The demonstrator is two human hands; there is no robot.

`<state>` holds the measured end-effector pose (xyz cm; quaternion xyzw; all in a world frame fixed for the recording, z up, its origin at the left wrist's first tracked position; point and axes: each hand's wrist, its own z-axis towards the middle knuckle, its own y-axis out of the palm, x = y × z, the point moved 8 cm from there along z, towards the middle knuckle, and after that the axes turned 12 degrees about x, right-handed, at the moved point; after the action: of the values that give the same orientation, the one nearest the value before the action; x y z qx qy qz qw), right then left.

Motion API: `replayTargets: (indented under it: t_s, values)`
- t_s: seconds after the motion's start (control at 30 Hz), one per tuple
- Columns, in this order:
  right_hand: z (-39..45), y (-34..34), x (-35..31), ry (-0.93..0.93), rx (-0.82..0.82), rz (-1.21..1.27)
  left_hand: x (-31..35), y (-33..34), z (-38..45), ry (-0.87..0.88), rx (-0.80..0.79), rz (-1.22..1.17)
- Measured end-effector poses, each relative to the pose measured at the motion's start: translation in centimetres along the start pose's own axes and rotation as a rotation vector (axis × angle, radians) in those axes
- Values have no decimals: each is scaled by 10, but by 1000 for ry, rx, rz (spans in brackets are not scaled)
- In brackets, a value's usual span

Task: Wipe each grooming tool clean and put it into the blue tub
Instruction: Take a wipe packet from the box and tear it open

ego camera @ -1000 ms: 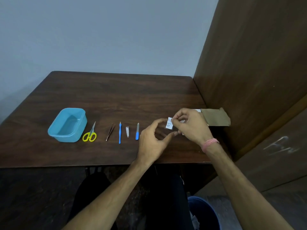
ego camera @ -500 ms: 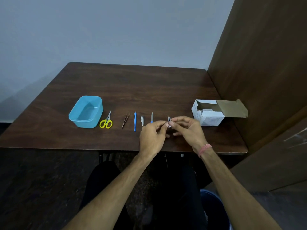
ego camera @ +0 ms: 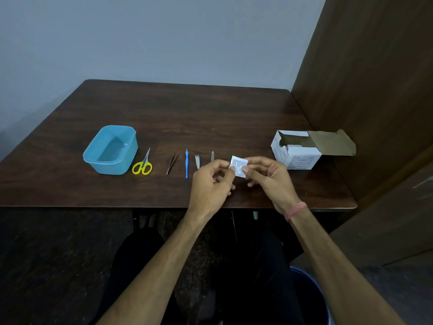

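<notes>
A small white printed wipe sachet [ego camera: 239, 165] is pinched at its left edge by my left hand [ego camera: 210, 184] and at its right edge by my right hand [ego camera: 269, 179], just above the table's front half. On the table lies a row of tools: yellow-handled scissors [ego camera: 143, 164], tweezers [ego camera: 172, 159], a blue-handled pusher [ego camera: 186, 163], a nail clipper [ego camera: 197, 161] and a nail file [ego camera: 212, 156], its lower part hidden by my left hand. The blue tub [ego camera: 110, 149] stands at the row's left end and holds nothing.
An open white cardboard box [ego camera: 297, 151] with its flap folded out stands at the right, near the brown wooden wall panel [ego camera: 365, 90]. The dark wooden table [ego camera: 178, 113] ends close to my wrists. A blue bin [ego camera: 311, 299] stands on the floor at lower right.
The sachet, pinched in my right hand a second ago, was met by my left hand; both now hold it flat and face-on. The camera view shifted, bringing the box into sight.
</notes>
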<state>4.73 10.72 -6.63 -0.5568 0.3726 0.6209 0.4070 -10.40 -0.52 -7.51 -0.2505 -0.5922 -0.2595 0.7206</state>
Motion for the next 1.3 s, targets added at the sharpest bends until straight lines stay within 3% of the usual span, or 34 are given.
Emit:
replayTargets:
  t_s: [0.33, 1.3]
  values:
    - [0, -1, -1, -55, -93, 65, -7, -8, 5, -20, -14, -88]
    - [-2, 2, -2, -54, -141, 55, -10, -7, 7, -12, -42, -110]
